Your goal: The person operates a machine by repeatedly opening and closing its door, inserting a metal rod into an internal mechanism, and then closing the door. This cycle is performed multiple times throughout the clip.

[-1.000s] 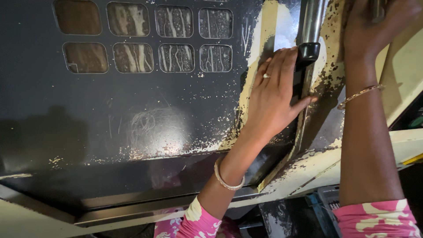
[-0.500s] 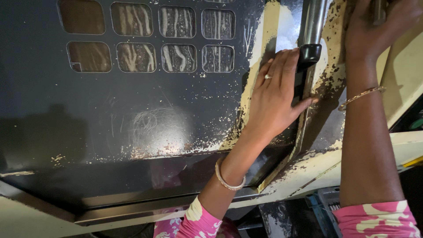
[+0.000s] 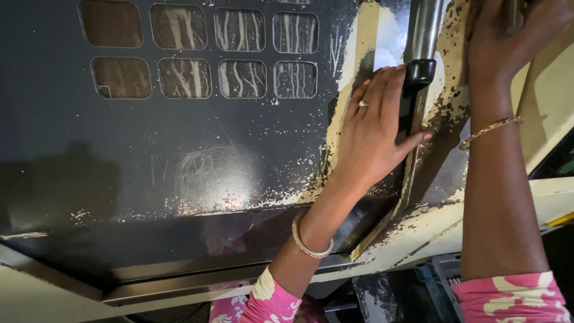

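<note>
**Fingers flat against black handle; right hand clasped at top edge**

Fingers (image 3: 382, 98) of left hand (image 3: 373, 140) extended and pressed together, laid flat, not curled around anything. Fingertips touching lower end of black handle (image 3: 418, 75); thumb reaching right across the channel just below it. Nothing enclosed in this hand.

Large dark panel (image 3: 179, 167): fills most of view, scratched, paint flaked to cream along right edge. Grid of rounded window cut-outs (image 3: 239, 54) in two rows near top, well apart from either hand.

Cream frame (image 3: 430, 233): chipped, running below and right of panel.

Metal rod (image 3: 427, 27): shiny, long axis near vertical, entering black handle from above. Handle located directly right of left fingertips, in contact with them; long axis continuing downward along the channel.

Right hand (image 3: 508, 36): at top edge, closed around a narrow object, identity not discernible; just right of rod, no visible contact with handle. Left hand nearer to handle.

Bangles on both wrists (image 3: 311, 242); ring (image 3: 362, 103) on one left finger.
</note>
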